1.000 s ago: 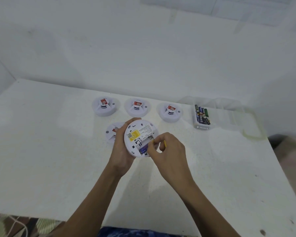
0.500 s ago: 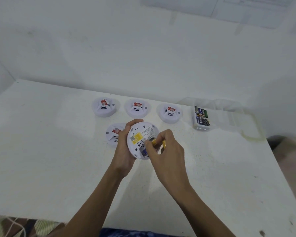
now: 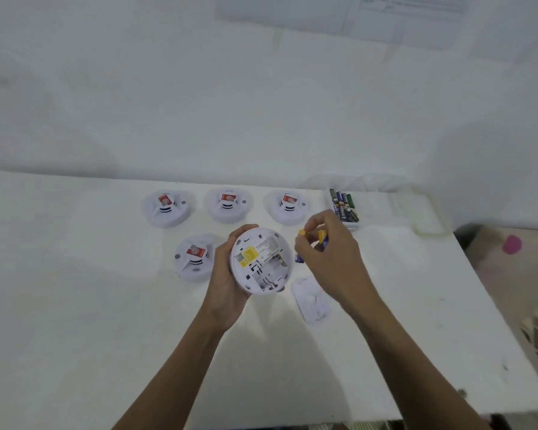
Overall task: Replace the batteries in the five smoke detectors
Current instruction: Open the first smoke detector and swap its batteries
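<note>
My left hand [image 3: 227,274] grips a round white smoke detector [image 3: 261,262] turned back side up, with a yellow label and an open battery bay that looks empty. Just to its right, my right hand [image 3: 326,252] holds yellow and blue batteries [image 3: 311,240] in its curled fingers, lifted clear of the detector. Three white detectors [image 3: 227,204] with red stickers stand in a row at the back, and another detector [image 3: 194,257] sits left of my left hand. A white cover plate [image 3: 311,299] lies on the table under my right wrist.
A clear box of several batteries [image 3: 343,207] stands at the back right, with a clear lid [image 3: 416,212] beside it. The white table [image 3: 75,305] ends at its right edge near a pink object [image 3: 511,244] on the floor. A white wall rises behind.
My right hand has pulled the batteries out of the detector's bay and moved up and to the right. The cover plate on the table is now visible.
</note>
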The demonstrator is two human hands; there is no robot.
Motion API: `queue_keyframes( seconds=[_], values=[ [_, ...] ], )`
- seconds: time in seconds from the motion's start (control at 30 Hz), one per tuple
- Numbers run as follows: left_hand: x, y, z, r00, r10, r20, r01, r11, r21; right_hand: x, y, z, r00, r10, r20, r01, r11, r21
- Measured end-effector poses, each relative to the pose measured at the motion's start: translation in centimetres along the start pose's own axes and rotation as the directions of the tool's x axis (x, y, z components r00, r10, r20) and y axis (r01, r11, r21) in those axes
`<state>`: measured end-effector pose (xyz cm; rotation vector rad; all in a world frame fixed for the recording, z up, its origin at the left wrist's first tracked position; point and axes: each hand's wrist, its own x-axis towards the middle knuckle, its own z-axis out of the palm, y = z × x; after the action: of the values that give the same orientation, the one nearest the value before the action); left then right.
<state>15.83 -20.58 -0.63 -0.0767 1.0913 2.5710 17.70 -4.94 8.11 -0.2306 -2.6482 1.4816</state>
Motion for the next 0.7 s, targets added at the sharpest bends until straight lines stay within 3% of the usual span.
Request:
queue_keyframes(
  seconds=[0.23,0.37,0.53,0.7],
  values=[
    [2.2,-2.5,3.7,0.989,-0.127,0.071,0.132,0.989,-0.071,6.5,5.1,-8.4,0.987,0.096,-0.13,-0.104,0.993,-0.055],
    [3.7,-4.4,6.4,0.983,-0.154,0.101,0.156,0.988,-0.013,11.2,9.5,-13.3,0.98,0.166,-0.108,-0.177,0.979,-0.102],
    [5.5,-6.5,10.1,0.98,-0.196,0.038,0.197,0.98,-0.009,16.3,14.4,-16.7,0.976,0.214,-0.045,-0.218,0.963,-0.158],
    [6.7,-9.0,12.6,0.999,-0.016,-0.027,0.017,0.999,0.036,20.4,17.3,-17.5,0.976,0.218,0.016,-0.207,0.947,-0.246]
  ],
)
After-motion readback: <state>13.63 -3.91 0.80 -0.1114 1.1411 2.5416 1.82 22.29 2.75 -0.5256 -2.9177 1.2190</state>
